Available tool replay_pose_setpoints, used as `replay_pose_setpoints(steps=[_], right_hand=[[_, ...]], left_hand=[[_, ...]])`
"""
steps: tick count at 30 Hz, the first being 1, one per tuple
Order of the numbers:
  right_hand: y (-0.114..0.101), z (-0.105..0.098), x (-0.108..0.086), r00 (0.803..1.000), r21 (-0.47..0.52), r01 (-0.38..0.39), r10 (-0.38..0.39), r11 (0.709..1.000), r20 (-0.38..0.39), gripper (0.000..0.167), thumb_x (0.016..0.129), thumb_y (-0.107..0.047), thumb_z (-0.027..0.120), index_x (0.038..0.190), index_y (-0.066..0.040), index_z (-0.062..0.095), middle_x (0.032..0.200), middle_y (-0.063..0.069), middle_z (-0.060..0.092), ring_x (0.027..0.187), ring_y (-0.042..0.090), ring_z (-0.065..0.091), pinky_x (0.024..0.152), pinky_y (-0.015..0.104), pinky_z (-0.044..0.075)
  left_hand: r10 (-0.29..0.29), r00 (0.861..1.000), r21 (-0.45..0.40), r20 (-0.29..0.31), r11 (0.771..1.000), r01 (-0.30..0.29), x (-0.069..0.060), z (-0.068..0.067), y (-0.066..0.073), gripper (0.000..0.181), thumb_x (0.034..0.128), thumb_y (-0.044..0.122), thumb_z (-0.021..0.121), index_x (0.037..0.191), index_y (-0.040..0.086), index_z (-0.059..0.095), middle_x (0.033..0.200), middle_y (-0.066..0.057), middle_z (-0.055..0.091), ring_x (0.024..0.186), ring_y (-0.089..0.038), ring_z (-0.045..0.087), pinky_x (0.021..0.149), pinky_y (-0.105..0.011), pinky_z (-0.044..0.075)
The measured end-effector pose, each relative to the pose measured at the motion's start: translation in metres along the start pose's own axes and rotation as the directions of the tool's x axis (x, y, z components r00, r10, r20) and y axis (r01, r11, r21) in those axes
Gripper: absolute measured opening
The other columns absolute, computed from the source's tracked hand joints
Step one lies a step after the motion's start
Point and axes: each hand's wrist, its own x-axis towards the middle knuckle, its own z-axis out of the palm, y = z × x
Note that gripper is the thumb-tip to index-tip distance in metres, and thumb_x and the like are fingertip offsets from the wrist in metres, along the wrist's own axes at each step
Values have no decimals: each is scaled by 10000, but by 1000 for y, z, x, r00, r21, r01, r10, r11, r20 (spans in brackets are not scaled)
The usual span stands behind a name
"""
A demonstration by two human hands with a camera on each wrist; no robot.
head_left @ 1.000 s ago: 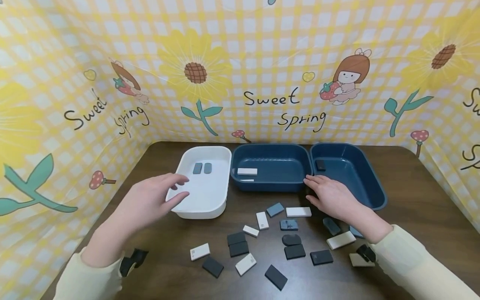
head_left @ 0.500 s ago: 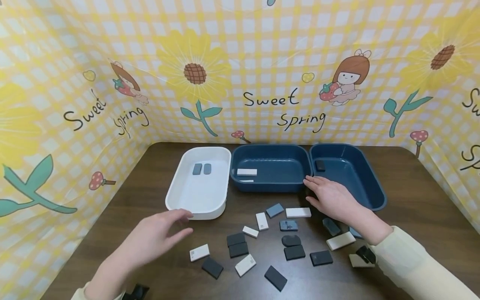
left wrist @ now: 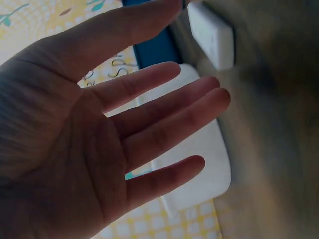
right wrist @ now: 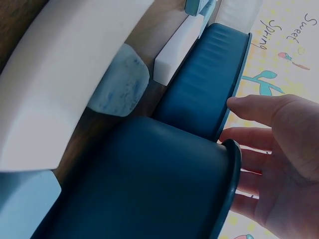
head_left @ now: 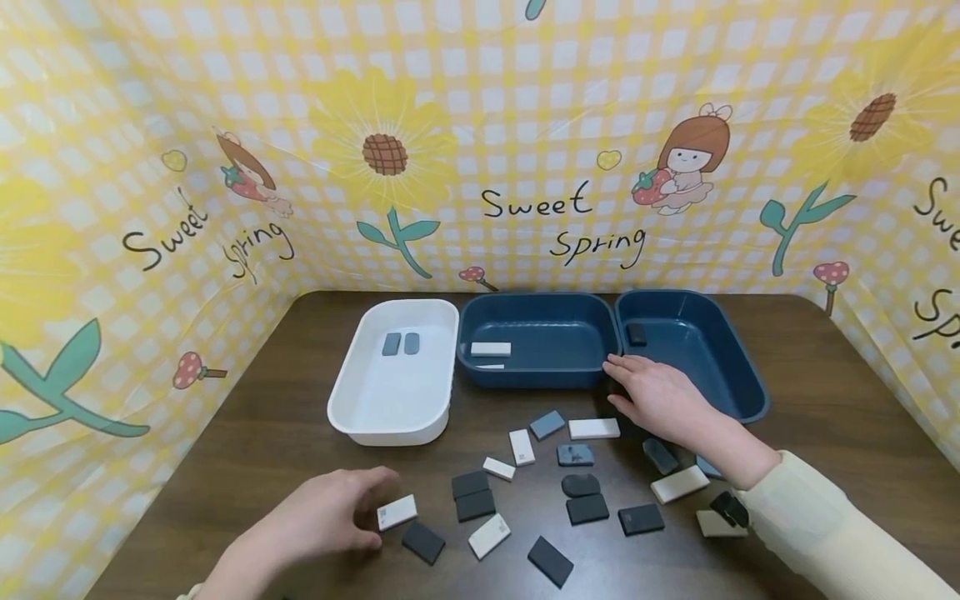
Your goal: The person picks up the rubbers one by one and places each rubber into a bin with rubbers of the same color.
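Nearest, toward the desk's (head_left: 247, 417) front edge, which is out of view, a lone black block (head_left: 551, 562) lies askew; to its left and a little farther back, the left hand (head_left: 326, 512) hovers low, thumb and fingers apart and holding nothing, one end of a white block (head_left: 397, 512) lying between them, perhaps because such a spread straddles it easily; a dark block (head_left: 423, 542) sits just beside that. Farther in, more loose blocks (head_left: 587, 509) in black, white and blue lie scattered toward the right edge, at angles that suggest no set order. Beyond, the right hand (head_left: 663, 396) has its fingers extended and holds no block; its fingertips are at the rims where two blue trays meet, maybe as a resting place, though I cannot tell whether they press. Near the desk's far edge the white tray (head_left: 390, 392), left, holds two blue-grey blocks (head_left: 401, 343); the middle tray (head_left: 525, 379), two white ones (head_left: 491, 350) by its left end; the right tray (head_left: 697, 342), a black one (head_left: 636, 334) near its far left corner; colour seems to decide these places; patterned cloth (head_left: 540, 275) stands behind.
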Motion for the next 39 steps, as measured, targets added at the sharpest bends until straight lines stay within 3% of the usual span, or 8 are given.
replay_pose_setpoints(steps=[6, 14, 19, 30, 39], right_hand=[[0, 1, 0, 1000, 1, 1, -1, 1000, -3, 469, 849, -201, 759, 1230, 41, 634, 1250, 205, 613, 1113, 346, 605, 889, 481, 492], [-1, 0, -1, 1000, -1, -9, 9, 1000, 6, 467, 852, -203, 756, 1233, 39, 633, 1254, 203, 611, 1119, 346, 602, 892, 480, 491], [-1, 1, -1, 1000, 4, -12, 12, 1000, 8, 466, 852, -204, 757, 1232, 37, 635, 1250, 202, 614, 1114, 345, 606, 889, 478, 494], [0, 0, 0, 1000, 6, -16, 16, 1000, 15, 473, 861, -215, 749, 1242, 38, 628, 1260, 203, 608, 1120, 346, 603, 894, 480, 490], [1, 0, 0, 1000, 11, -20, 20, 1000, 20, 469, 867, -220, 743, 1244, 34, 628, 1263, 201, 607, 1125, 348, 600, 896, 484, 487]], left_hand=[[70, 997, 10, 14, 997, -70, 7, 10, -1, 458, 615, 121, 863, 995, 201, 620, 731, 156, 486, 654, -9, 456, 566, -262, 397], [111, 994, 89, -12, 990, -110, 12, 14, -1, 365, 653, 86, 839, 926, 188, 620, 738, 169, 486, 656, -1, 441, 570, -253, 402], [110, 994, 103, -12, 989, -109, 14, 15, 0, 341, 647, 28, 795, 864, 191, 588, 748, 142, 469, 634, -13, 425, 554, -251, 398], [115, 989, 198, -96, 976, -94, 20, 22, -1, 324, 632, -15, 675, 852, 195, 562, 767, 99, 429, 579, -55, 407, 516, -272, 383], [131, 982, 213, -136, 972, -101, 23, 12, 3, 292, 665, 20, 663, 859, 203, 543, 790, 115, 422, 579, -47, 401, 528, -254, 379]])
